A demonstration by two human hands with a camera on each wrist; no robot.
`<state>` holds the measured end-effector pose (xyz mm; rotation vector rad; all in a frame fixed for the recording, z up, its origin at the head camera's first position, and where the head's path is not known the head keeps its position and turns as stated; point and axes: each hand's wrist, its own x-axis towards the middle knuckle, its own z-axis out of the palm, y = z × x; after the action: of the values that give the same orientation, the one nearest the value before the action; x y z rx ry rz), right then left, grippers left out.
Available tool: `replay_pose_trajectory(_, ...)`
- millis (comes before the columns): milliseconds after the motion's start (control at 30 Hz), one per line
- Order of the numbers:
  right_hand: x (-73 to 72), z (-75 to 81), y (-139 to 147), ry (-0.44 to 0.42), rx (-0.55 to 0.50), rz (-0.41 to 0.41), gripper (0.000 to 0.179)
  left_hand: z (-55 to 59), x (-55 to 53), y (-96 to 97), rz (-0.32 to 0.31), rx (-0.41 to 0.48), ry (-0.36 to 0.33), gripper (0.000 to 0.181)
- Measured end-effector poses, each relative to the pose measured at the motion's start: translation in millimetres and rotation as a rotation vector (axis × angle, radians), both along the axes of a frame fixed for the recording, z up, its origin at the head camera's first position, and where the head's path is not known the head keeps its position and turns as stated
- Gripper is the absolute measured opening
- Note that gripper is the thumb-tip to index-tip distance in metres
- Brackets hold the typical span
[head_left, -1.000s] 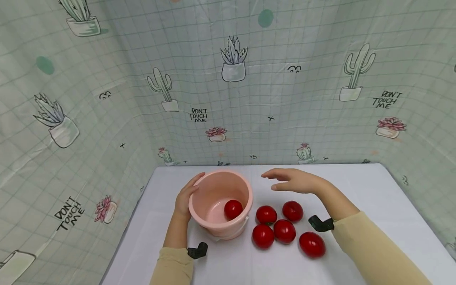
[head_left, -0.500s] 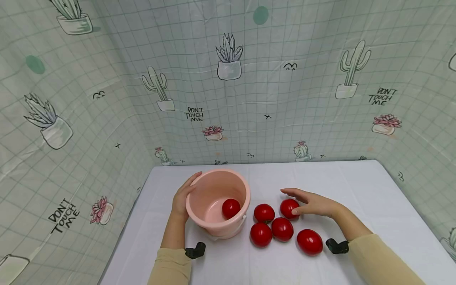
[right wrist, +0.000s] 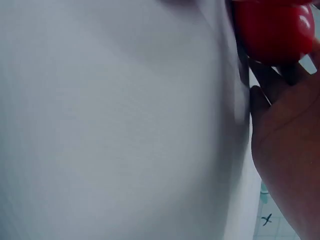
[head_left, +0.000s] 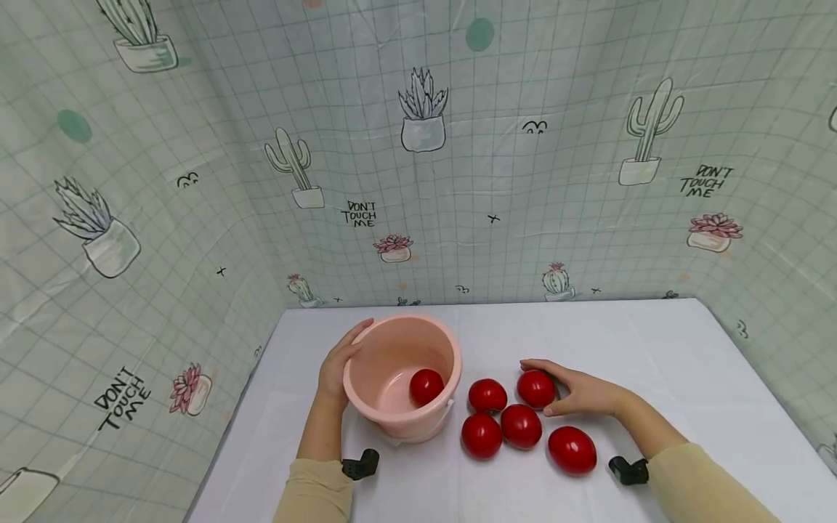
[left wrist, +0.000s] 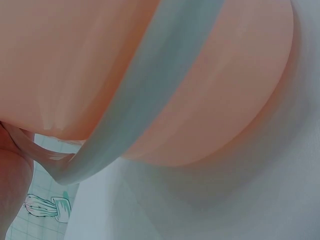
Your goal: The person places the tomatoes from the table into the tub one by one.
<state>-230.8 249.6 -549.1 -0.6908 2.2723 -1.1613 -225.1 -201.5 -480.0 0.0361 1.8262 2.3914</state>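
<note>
Tomatoes lie in a loose cluster on the white table (head_left: 654, 349), just right of a pink bucket (head_left: 392, 425). We see our right hand (head_left: 578, 392) curled around the far-right tomato (head_left: 535, 387) of the group, fingers over its far side and thumb at its near side, so the hand grips it while it rests on the table. The right wrist view shows the same tomato (right wrist: 275, 27) against the fingers (right wrist: 280, 115), though blurred. Beside it sit the far-left tomato (head_left: 487, 396), two near ones (head_left: 482, 436) (head_left: 521, 426) touching each other, and a single tomato (head_left: 572, 450) nearest us on the right. Our left hand (head_left: 338, 367) holds the bucket's left wall, fingers wrapped on the rim. Inside the bucket lies one more tomato (head_left: 426, 386). The left wrist view shows only the bucket's wall (left wrist: 230, 90) close up. A cactus-print curtain (head_left: 425, 181) hangs behind the table.
</note>
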Motion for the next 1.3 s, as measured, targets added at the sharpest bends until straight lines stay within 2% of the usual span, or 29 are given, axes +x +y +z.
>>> replay_pose_trajectory(333, 5.6, -10.9, -4.0, 0.04, -0.036, -0.043, 0.075, -1.0, -0.1, 0.2, 0.016, 0.001, -0.006, 0.053)
replay_pose_trajectory(500, 6.7, -14.0, -6.0, 0.07, -0.044, -0.052, 0.068, -1.8, 0.7, -0.5, 0.004, 0.004, -0.001, 0.054)
replay_pose_trajectory(733, 8.2, -11.8, -5.2, 0.123, -0.018, -0.127, 0.068, -3.4, -1.0, -0.3, -0.001, -0.002, 0.013, 0.054)
replay_pose_trajectory(933, 5.6, -5.8, -3.9, 0.154, -0.015, -0.149, 0.065, -4.3, -1.7, -0.2, -0.004, -0.013, 0.023, 0.055)
replay_pose_trajectory(1100, 2.2, 4.2, -2.4, 0.093, -0.035, -0.147, 0.061, -4.0, -1.3, -0.5, -0.012, -0.01, 0.033, 0.054)
replay_pose_trajectory(1300, -0.5, 25.7, -3.2, 0.05, -0.058, -0.127, 0.062, -2.6, -0.2, 0.7, -0.013, -0.009, 0.03, 0.053)
